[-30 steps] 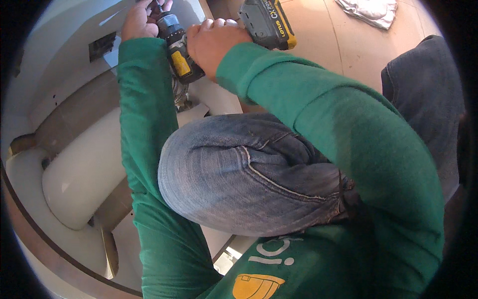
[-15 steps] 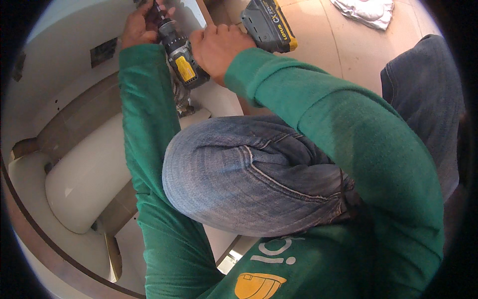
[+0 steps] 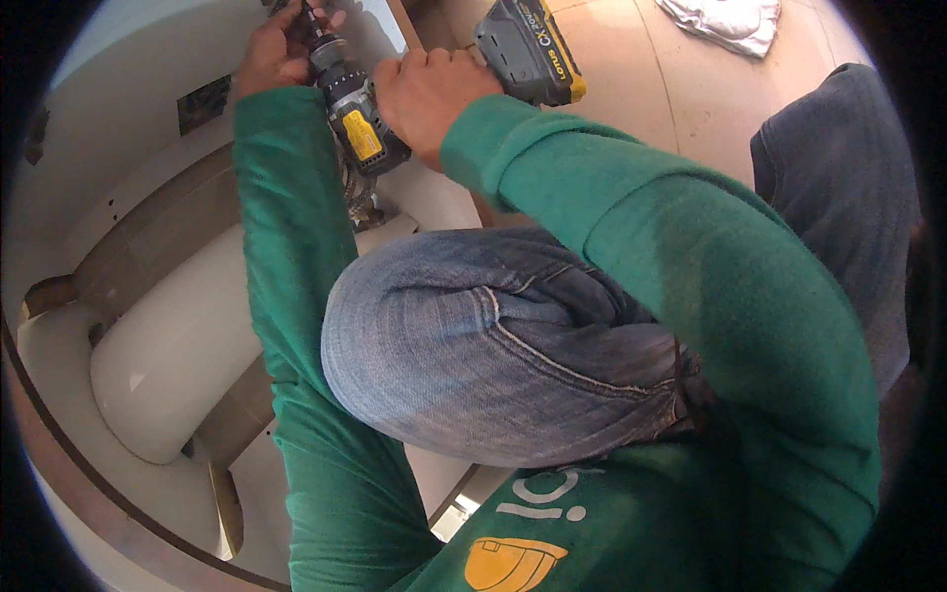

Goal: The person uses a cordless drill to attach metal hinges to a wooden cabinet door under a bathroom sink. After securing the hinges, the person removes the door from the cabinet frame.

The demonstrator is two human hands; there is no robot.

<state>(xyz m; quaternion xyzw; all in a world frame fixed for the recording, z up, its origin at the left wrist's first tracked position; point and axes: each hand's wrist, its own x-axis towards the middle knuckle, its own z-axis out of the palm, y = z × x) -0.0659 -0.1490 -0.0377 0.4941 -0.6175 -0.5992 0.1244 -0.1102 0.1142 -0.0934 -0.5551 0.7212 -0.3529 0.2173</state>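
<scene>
White pedestal (image 3: 173, 365): far left, apart from both hands. Left hand (image 3: 273, 61): grip curled at the bit (image 3: 313, 20), beside the drill's front end; whether it pinches anything, I cannot tell from here. Drill (image 3: 357, 123): between the hands, long axis slanting from the bit, upper left, to its rear, lower right. Right hand (image 3: 431, 94): grip wrapped around the drill between body and battery; body to its left. Battery (image 3: 533, 54): just right of that hand. White cloth (image 3: 727, 22): on the floor (image 3: 631, 89), well apart.
</scene>
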